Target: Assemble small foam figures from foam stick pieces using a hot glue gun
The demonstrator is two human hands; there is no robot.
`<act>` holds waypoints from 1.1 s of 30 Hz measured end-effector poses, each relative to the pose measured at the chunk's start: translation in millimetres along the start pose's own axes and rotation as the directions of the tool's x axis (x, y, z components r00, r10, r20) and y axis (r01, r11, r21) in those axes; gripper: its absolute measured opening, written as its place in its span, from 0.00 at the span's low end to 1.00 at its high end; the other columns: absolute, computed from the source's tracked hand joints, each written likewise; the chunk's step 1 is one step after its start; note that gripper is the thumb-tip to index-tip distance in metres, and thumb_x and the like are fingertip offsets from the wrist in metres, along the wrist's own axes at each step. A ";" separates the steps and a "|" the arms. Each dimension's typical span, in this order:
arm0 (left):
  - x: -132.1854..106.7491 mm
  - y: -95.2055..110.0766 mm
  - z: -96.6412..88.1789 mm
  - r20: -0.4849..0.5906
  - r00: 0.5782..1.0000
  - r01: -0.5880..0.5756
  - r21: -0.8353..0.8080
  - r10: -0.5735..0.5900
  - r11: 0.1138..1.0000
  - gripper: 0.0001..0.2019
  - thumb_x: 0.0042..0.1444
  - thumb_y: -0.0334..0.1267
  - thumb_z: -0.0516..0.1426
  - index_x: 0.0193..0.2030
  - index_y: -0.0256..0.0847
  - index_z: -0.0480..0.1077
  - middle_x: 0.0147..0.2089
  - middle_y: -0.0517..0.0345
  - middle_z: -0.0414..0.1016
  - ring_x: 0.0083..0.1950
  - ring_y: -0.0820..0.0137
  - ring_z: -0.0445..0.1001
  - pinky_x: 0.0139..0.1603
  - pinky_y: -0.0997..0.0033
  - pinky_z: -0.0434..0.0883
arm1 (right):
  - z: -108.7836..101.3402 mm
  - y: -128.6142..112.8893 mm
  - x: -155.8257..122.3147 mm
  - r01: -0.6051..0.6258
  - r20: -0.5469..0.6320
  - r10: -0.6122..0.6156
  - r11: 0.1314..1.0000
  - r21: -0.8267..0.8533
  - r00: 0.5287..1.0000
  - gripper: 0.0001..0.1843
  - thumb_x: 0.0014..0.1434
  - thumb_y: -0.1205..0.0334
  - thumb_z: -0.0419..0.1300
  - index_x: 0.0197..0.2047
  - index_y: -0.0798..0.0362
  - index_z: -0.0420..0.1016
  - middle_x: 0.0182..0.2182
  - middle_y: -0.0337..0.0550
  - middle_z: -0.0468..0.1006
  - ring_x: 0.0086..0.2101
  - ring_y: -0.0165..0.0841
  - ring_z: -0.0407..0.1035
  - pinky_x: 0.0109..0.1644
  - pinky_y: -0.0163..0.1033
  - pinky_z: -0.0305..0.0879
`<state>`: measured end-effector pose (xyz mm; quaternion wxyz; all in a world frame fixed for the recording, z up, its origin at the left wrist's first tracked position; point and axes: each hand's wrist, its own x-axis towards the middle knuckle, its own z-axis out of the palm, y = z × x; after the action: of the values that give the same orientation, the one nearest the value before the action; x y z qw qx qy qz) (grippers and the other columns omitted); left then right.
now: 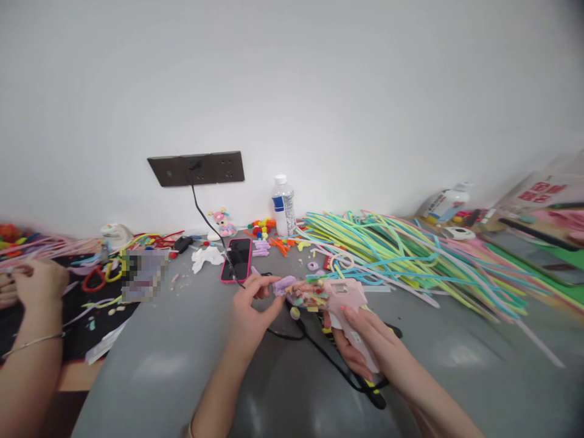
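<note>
My right hand (360, 337) is wrapped round the handle of a pale pink glue gun (349, 295), whose nozzle end points left and is crusted with colourful bits. Between the thumb and fingers of my left hand (253, 307) is a small purple fuzzy piece (283, 285), right at the gun's nozzle; whether the two touch I cannot tell. The gun's black cord (326, 359) loops over the table below. Partly hidden under my right hand lies a black and yellow tool (375, 398).
A pink-cased phone (236, 260), crumpled tissue (207, 258) and a bottle (283, 207) stand or lie toward the wall. Many pastel pipe cleaners (387, 249) spread across the right. At left, a co-worker's hands (39, 283) are over a black mat (86, 316) near scissors (103, 277).
</note>
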<state>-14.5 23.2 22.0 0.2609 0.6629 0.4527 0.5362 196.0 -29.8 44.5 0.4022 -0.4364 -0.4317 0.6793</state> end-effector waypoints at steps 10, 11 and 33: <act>-3.2 -8.9 -0.2 -0.100 0.994 -0.048 -0.046 0.043 0.998 0.08 0.53 0.32 0.64 0.41 0.40 0.80 0.28 0.63 0.65 0.31 0.73 0.65 0.34 0.73 0.64 | -11.2 -0.4 1.1 -0.007 -0.073 0.000 0.996 -0.088 0.997 0.35 0.52 0.25 0.59 0.31 0.53 0.68 0.13 0.28 0.58 0.12 0.22 0.50 0.17 0.31 0.44; -3.1 -9.1 -0.3 -0.107 0.993 -0.046 -0.052 0.040 0.998 0.08 0.53 0.32 0.64 0.41 0.40 0.80 0.28 0.63 0.65 0.31 0.73 0.65 0.34 0.74 0.64 | -12.1 -1.3 1.0 -0.008 -0.080 0.000 0.995 -0.095 0.997 0.35 0.52 0.25 0.59 0.31 0.53 0.68 0.13 0.28 0.58 0.12 0.22 0.50 0.17 0.30 0.44; -4.5 -9.8 -0.4 -0.093 0.995 -0.051 -0.036 0.047 0.998 0.07 0.54 0.32 0.64 0.41 0.39 0.80 0.28 0.63 0.67 0.30 0.73 0.66 0.33 0.74 0.65 | -3.7 -4.2 5.5 -0.042 -0.075 0.035 0.995 -0.086 0.997 0.37 0.46 0.22 0.61 0.28 0.52 0.66 0.12 0.28 0.57 0.12 0.22 0.49 0.16 0.30 0.45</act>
<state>-18.1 23.6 11.8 0.2391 0.6431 0.4376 0.5812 198.6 -22.5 46.2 0.3850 -0.4866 -0.4375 0.6508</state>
